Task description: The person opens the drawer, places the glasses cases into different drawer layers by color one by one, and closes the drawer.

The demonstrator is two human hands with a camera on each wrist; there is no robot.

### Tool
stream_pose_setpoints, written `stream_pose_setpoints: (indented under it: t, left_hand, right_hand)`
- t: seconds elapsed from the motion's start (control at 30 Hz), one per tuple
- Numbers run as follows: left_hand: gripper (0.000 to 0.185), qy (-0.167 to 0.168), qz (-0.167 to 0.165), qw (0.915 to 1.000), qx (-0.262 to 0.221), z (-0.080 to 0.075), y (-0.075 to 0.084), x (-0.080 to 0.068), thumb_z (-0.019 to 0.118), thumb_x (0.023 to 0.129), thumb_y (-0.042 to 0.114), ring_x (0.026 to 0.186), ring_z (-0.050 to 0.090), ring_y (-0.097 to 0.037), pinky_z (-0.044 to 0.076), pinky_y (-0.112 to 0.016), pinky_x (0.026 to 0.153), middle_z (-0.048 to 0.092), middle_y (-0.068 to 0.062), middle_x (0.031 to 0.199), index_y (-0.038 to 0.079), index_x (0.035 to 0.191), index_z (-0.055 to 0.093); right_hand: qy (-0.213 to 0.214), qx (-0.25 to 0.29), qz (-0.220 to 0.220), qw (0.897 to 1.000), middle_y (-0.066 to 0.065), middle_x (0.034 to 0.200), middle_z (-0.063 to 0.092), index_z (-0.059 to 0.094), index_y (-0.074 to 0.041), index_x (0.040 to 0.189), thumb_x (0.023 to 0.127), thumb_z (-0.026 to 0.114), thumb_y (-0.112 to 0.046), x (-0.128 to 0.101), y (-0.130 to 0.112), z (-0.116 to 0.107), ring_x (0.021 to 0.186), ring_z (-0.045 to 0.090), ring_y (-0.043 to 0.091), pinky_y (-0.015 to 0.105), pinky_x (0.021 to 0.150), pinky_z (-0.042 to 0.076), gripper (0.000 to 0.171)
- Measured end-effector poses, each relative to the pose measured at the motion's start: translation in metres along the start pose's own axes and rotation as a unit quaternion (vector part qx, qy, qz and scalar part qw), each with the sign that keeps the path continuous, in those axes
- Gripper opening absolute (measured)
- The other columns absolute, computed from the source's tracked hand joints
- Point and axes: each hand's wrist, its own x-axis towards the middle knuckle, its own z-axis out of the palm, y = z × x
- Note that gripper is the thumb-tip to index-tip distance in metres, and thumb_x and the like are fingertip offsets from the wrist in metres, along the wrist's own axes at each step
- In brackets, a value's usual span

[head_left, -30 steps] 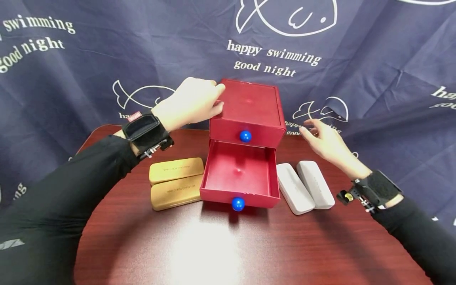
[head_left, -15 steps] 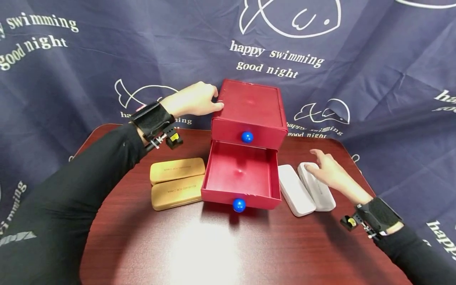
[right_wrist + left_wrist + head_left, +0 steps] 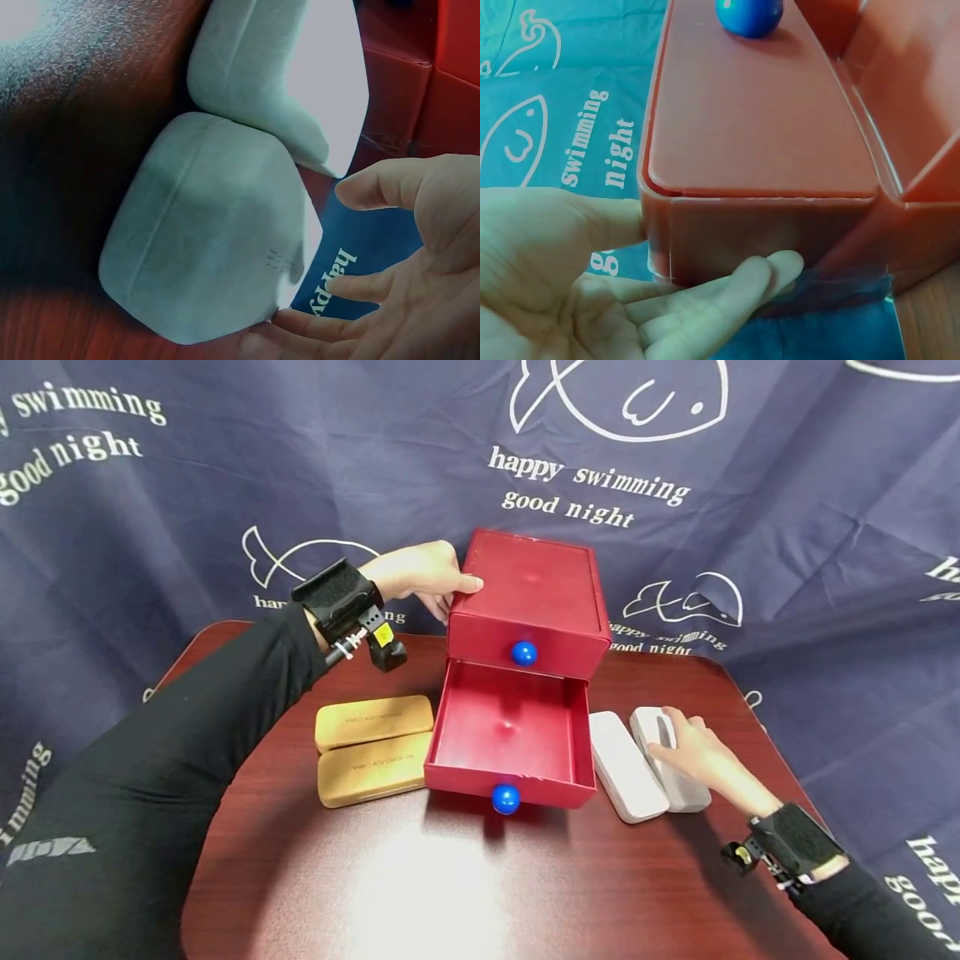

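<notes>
- The outer white oblong fabric-covered case (image 3: 670, 758) lies on the dark red wooden table (image 3: 420, 893), right of the red plastic two-drawer box (image 3: 525, 610), long axis running away from the person.
- The right hand (image 3: 693, 752) sits over the case's far half, fingers loosely spread and beginning to wrap it; the grip is not closed.
- The left hand (image 3: 423, 578), well apart, holds the box's left top edge, thumb above and fingers along the side.
</notes>
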Motion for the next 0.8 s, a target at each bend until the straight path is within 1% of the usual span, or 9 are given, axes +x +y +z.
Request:
stream_pose_setpoints:
  t: [0.13,0.27,0.47,0.57,0.67,0.8]
  left_hand:
    - [0.027,-0.013,-0.016,0.9997,-0.011,-0.002,0.004,0.0,0.058,0.103,0.021,0.066,0.072,-0.014,0.063,-0.033,0.078,0.069,-0.005,0.071,-0.006,0.102,0.061]
    - [0.028,-0.029,-0.026,0.9992,-0.01,-0.004,0.007,0.0,0.057,0.104,0.021,0.07,0.073,-0.014,0.062,-0.034,0.082,0.071,-0.006,0.074,-0.006,0.107,0.059]
    - [0.03,-0.035,-0.034,0.9987,-0.015,-0.005,0.008,0.003,0.057,0.104,0.022,0.067,0.074,-0.013,0.06,-0.038,0.087,0.071,-0.006,0.074,-0.007,0.111,0.057]
    - [0.03,-0.035,-0.041,0.9984,-0.016,-0.006,0.008,0.003,0.057,0.104,0.022,0.066,0.074,-0.013,0.06,-0.037,0.087,0.071,-0.005,0.073,-0.007,0.113,0.057]
    - [0.03,-0.031,-0.045,0.9984,-0.017,-0.005,0.009,0.003,0.058,0.103,0.023,0.068,0.074,-0.014,0.061,-0.036,0.084,0.071,-0.005,0.074,-0.006,0.112,0.057]
    - [0.028,-0.026,-0.05,0.9982,-0.02,-0.004,0.009,0.004,0.058,0.104,0.023,0.072,0.074,-0.015,0.061,-0.036,0.084,0.071,-0.005,0.076,-0.005,0.111,0.057]
  right_hand:
    - [-0.006,-0.006,0.011,1.0,0.049,0.125,0.041,0.025,0.013,0.148,0.091,0.065,-0.029,0.001,0.002,0.003,0.108,0.055,0.062,0.065,0.08,0.049,0.081]
    - [-0.022,-0.013,0.022,0.999,0.05,0.126,0.04,0.02,0.014,0.148,0.089,0.067,-0.031,0.003,0.002,0.003,0.105,0.057,0.059,0.064,0.078,0.049,0.088]
    - [-0.04,-0.016,0.038,0.998,0.05,0.131,0.039,0.017,0.016,0.148,0.087,0.07,-0.036,0.004,0.004,0.004,0.115,0.049,0.058,0.065,0.081,0.049,0.096]
    - [-0.046,-0.022,0.054,0.997,0.051,0.129,0.04,0.016,0.017,0.146,0.088,0.07,-0.04,0.006,0.005,0.005,0.114,0.05,0.059,0.065,0.081,0.049,0.098]
    - [-0.059,-0.033,0.079,0.995,0.051,0.126,0.04,0.016,0.019,0.144,0.088,0.069,-0.048,0.008,0.008,0.005,0.109,0.054,0.061,0.065,0.08,0.049,0.102]
    - [-0.08,-0.043,0.098,0.991,0.052,0.127,0.039,0.017,0.023,0.141,0.089,0.066,-0.054,0.012,0.013,0.005,0.111,0.053,0.063,0.067,0.084,0.048,0.105]
